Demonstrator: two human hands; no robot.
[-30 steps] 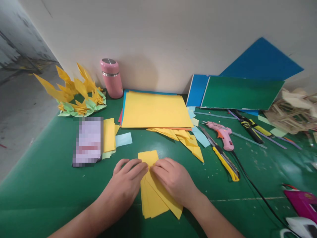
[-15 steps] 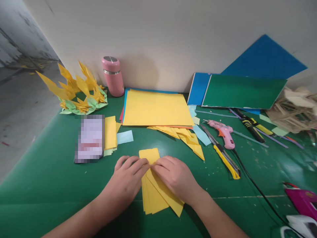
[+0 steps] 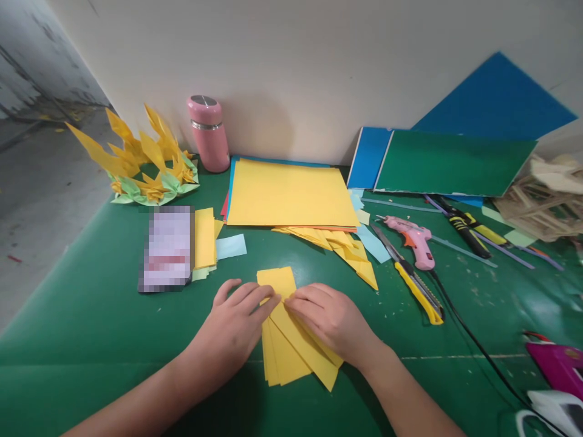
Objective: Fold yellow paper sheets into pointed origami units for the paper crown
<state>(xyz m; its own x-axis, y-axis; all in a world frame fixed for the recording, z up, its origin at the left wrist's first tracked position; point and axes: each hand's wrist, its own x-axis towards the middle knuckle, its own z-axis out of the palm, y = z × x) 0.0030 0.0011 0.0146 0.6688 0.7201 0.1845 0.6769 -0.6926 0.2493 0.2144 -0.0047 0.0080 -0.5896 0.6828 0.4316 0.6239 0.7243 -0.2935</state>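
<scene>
Right in front of me, a folded yellow paper strip [image 3: 306,349] slants down to the right over several other yellow paper pieces [image 3: 283,359] on the green table. My left hand [image 3: 243,315] pinches the strip's upper end between thumb and fingertips. From the other side, my right hand [image 3: 330,315] has its fingers closed on the same end, its palm over the strip's right edge. The fingertips of both hands nearly meet there, and they hide the fold itself. Beyond them, the top of the yellow pieces sticks out flat.
Farther back lie yellow sheets [image 3: 291,193] and folded yellow paper points [image 3: 355,258]. On the right are a utility knife [image 3: 419,291], a pink glue gun [image 3: 412,240] with its cord, and pliers [image 3: 464,230]. A paper crown [image 3: 155,167] and pink flask [image 3: 209,135] stand at the left.
My right fingertips have shifted slightly right, opening a small gap from the left ones. More of the strip's folded right edge shows. The view has tilted a little.
</scene>
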